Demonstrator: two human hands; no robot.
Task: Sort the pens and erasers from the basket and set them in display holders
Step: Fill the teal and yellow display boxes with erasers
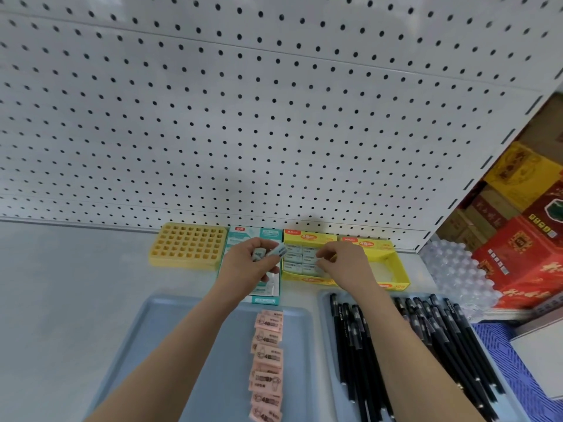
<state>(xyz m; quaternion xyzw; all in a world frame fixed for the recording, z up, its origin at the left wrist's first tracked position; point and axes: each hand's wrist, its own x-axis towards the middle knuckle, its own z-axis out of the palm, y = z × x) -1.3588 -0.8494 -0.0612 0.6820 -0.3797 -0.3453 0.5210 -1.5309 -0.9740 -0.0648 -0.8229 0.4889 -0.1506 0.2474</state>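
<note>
My left hand (251, 263) holds a few pale blue-white erasers (272, 252) over the teal display box (265, 295). My right hand (341, 260) pinches a white eraser (307, 254) at the rows of erasers inside the left yellow display box (304, 280). A second yellow display box (393, 269) stands to its right. A column of pink 4B erasers (267, 363) lies on the left grey tray (170, 330). Several black pens (365, 345) lie in the right grey tray (323, 303). A yellow pen holder (189, 246) with a grid of holes stands at the left.
A white pegboard wall (243, 117) rises behind the shelf (61, 284). To the right are bottled-water packs (457, 269) and red and yellow cartons (530, 239). A blue patterned surface (502, 354) lies at the lower right.
</note>
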